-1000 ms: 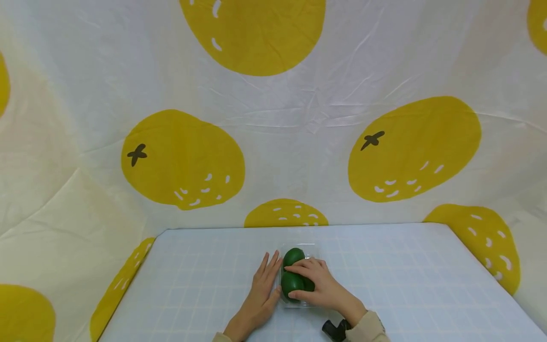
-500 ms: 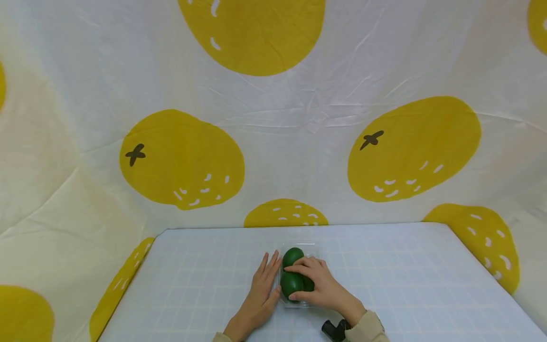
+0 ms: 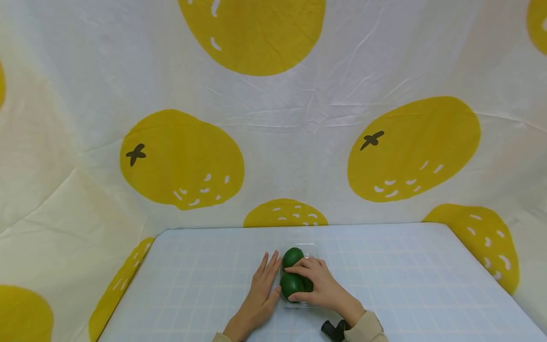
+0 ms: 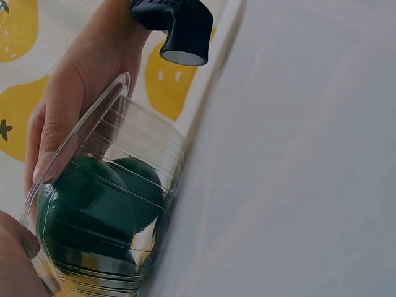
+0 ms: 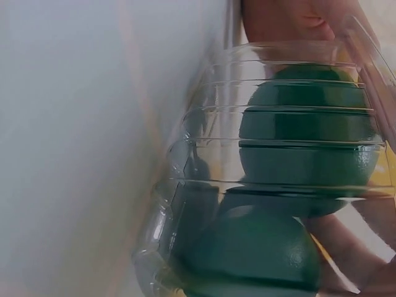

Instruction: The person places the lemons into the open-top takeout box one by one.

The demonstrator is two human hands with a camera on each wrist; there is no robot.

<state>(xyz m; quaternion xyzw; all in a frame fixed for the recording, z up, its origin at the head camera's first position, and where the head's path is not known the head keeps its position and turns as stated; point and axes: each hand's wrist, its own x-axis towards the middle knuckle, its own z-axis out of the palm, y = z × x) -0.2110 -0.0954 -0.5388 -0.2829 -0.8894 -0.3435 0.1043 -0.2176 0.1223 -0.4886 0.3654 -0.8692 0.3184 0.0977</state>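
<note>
A clear plastic container sits on the table with several smooth, dark green, egg-shaped fruits in it. My right hand reaches in from the right and grips the near green fruit, its thumb at the near end and fingers at the far end. Beyond the fingertips lies the far green fruit. Part of another green fruit shows under the right palm. Along the container's left side, my left hand rests with straight fingers. Through the ribbed clear wall, the left wrist view shows green fruits inside.
A pale checked cloth covers the table. Behind it hangs a white curtain printed with large yellow fruits. A black wrist camera is fixed under the right wrist, next to the beige sleeve.
</note>
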